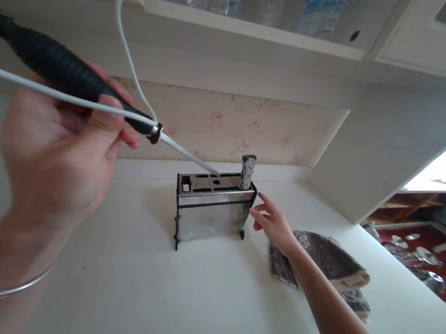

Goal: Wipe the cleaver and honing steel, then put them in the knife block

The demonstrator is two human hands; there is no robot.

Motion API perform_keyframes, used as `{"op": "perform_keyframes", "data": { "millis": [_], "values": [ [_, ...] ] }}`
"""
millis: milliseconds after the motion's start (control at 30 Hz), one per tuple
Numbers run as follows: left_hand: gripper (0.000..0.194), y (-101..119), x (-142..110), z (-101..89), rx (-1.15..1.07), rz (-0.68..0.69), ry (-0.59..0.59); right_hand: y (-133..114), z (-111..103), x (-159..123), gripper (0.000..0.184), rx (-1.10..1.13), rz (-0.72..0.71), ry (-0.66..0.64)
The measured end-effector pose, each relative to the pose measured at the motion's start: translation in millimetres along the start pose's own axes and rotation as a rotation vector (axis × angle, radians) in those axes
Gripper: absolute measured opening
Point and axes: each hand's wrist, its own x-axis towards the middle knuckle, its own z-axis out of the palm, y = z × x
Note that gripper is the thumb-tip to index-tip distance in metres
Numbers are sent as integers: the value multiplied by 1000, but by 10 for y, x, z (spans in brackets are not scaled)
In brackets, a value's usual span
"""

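Observation:
My left hand (63, 144) is closed around the black ribbed handle of a sharpening steel (63, 67), raised at the left. Its thin metal rod slants down to the right, and the tip meets the slotted top of a knife rack (212, 217). Whether the tip has entered a hole I cannot tell. At the rack's right end a mottled silver handle (247, 171) stands upright in a slot. My right hand (273, 225) has its fingers apart, with the fingertips at the rack's right edge. A white cord (126, 40) passes in front of the steel.
A folded dark grey cloth (323, 259) lies on the white counter (131, 295) under my right forearm. Overhead, a shelf (251, 27) holds several bottles. Metal pots and lids (423, 257) are on the red floor at the right.

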Motion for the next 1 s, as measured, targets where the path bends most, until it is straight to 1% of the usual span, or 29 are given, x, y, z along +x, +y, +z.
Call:
{"op": "perform_keyframes", "data": {
  "millis": [67, 167, 267, 367, 433, 567, 633, 733, 800, 900, 967, 1000],
  "values": [
    [32, -28, 48, 132, -88, -24, -54, 63, 11, -14, 71, 21, 13, -19],
    [19, -120, -1, 219, -276, -94, -90, 116, 17, -16, 69, 39, 46, -6],
    [20, -166, 8, 280, -403, -128, -103, 120, 18, -16, 64, 53, 81, 16],
    [21, -160, 54, 318, -403, -118, -123, 106, 25, -38, 59, 132, 104, 17],
    [19, -150, 70, 304, -385, -117, -134, 106, 37, -62, 58, 187, 122, 13],
    [21, -156, 55, 215, -383, -118, -84, 151, 78, -86, 59, 226, 167, 6],
    [22, -167, 28, 188, -380, -124, -105, 192, 106, -82, 58, 238, 177, -6],
    [20, -169, -51, 207, -352, -103, -143, 255, 151, -79, 54, 261, 187, -33],
    [22, -152, -135, 246, -334, -46, -105, 292, 181, -90, 50, 282, 207, -47],
    [30, -109, -284, 302, -348, 46, -15, 337, 223, -118, 46, 313, 248, -57],
    [29, -82, -367, 324, -359, 60, 23, 357, 248, -131, 44, 327, 259, -50],
    [28, -70, -394, 330, -355, 50, 22, 364, 259, -133, 43, 332, 260, -43]
  ]
}}
